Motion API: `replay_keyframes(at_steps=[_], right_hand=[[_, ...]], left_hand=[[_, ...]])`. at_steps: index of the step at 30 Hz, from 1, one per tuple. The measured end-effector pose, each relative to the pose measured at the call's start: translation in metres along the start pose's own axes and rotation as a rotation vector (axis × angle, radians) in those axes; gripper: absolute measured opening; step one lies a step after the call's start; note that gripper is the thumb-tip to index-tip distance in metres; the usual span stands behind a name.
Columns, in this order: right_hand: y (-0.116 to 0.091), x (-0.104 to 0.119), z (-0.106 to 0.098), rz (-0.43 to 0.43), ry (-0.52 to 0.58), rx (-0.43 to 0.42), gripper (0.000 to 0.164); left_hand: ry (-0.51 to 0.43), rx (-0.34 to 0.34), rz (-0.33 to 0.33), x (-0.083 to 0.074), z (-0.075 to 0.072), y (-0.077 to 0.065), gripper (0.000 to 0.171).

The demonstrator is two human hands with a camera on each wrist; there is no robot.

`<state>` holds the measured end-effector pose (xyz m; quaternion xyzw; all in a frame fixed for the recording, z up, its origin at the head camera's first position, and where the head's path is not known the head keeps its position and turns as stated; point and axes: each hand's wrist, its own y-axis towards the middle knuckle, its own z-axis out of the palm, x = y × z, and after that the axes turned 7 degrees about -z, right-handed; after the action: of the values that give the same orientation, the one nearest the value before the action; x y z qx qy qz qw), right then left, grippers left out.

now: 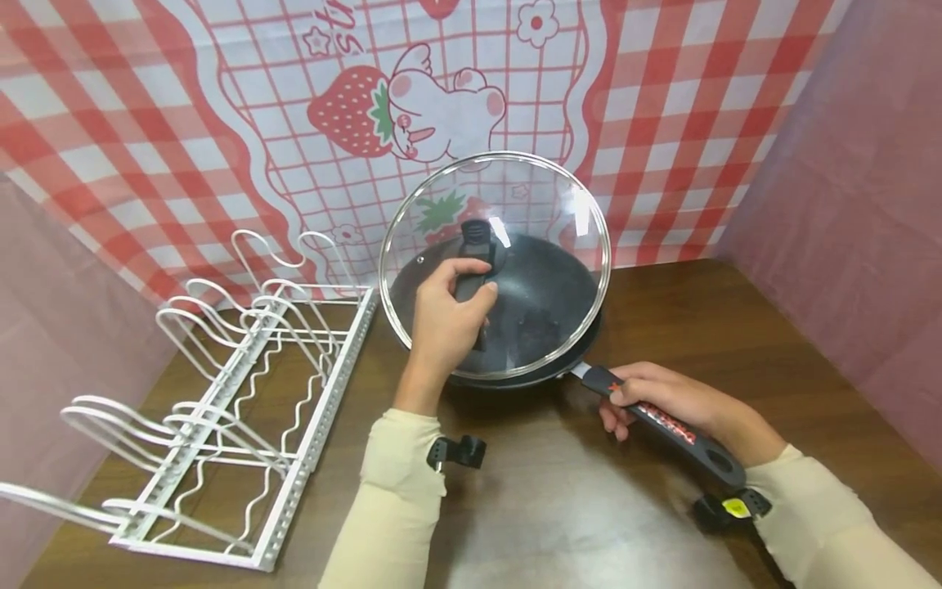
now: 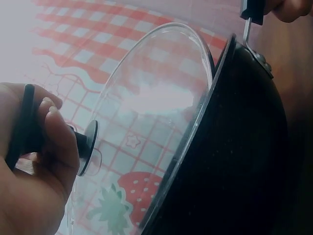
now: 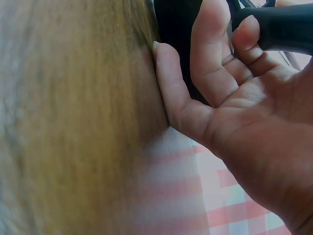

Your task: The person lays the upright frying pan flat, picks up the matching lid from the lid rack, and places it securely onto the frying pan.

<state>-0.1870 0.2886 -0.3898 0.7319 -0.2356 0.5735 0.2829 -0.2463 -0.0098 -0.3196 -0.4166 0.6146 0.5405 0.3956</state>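
Observation:
A glass lid (image 1: 545, 204) with a metal rim is tilted over a dark wok-like frying pan (image 1: 508, 383), overlapping it in the head view. My left hand (image 1: 449, 319) grips the lid's black handle (image 1: 476, 237) between thumb and fingers. In the left wrist view, the lid's edge (image 2: 181, 27) is close to the rim of the pan (image 2: 244, 127). My right hand (image 1: 670, 397) holds the pan's long black handle (image 1: 662, 425), thumb on top. The right wrist view has some fingers (image 3: 171, 73) extended beneath that handle (image 3: 283, 27).
On the left of the brown wooden table (image 1: 545, 499) stands a white wire rack (image 1: 294, 483) with looped dividers. A red and white checked cloth (image 1: 677, 106) with strawberry prints hangs behind, and pink cloth (image 1: 839, 213) flanks the right side.

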Motion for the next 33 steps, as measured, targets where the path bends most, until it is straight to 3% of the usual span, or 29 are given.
replay_keyframes(at_steps=[6, 22, 33], right_hand=[[-0.001, 0.000, -0.001, 0.011, -0.021, -0.006, 0.025], [-0.001, 0.004, 0.001, 0.024, -0.018, -0.016, 0.026], [0.000, 0.002, 0.000, 0.012, -0.018, 0.000, 0.026]], left_hand=[[-0.111, 0.039, -0.036, 0.001, 0.004, 0.000, 0.023], [-0.255, 0.150, -0.024, 0.001, 0.007, -0.001, 0.036], [-0.335, 0.163, 0.004, 0.001, 0.012, -0.002, 0.019]])
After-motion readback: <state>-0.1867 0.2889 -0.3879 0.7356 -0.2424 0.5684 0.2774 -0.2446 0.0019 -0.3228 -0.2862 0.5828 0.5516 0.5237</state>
